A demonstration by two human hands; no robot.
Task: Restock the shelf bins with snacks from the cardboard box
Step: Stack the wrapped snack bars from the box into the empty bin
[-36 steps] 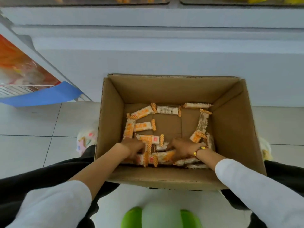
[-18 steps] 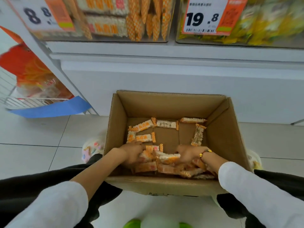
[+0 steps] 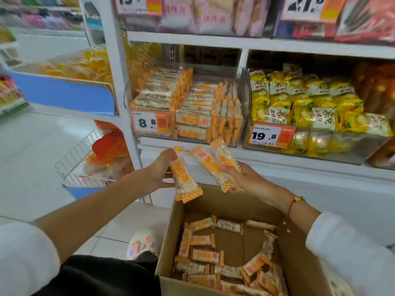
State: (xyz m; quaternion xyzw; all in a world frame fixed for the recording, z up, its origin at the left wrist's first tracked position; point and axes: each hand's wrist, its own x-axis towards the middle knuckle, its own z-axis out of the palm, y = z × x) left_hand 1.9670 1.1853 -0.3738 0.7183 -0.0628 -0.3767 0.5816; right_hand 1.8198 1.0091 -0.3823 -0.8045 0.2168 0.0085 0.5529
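One orange-and-white snack bar (image 3: 185, 178) is gripped in the left hand (image 3: 160, 169), two more bars (image 3: 215, 164) in the right hand (image 3: 241, 177). Below both hands sits the open cardboard box (image 3: 171, 236), loose bars (image 3: 205, 255) on its floor. Beyond the hands, the clear shelf bin (image 3: 244, 99) holds stacked bars.

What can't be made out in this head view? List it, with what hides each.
- Count of snack bars in the right hand: bars overlap, fingers cover them.
- Cardboard box near wall: cut off by the bottom edge.
- Small print on the 8.8 price tag: too small, blurred.
- Top-shelf packets: motion blur, cut by the top edge.
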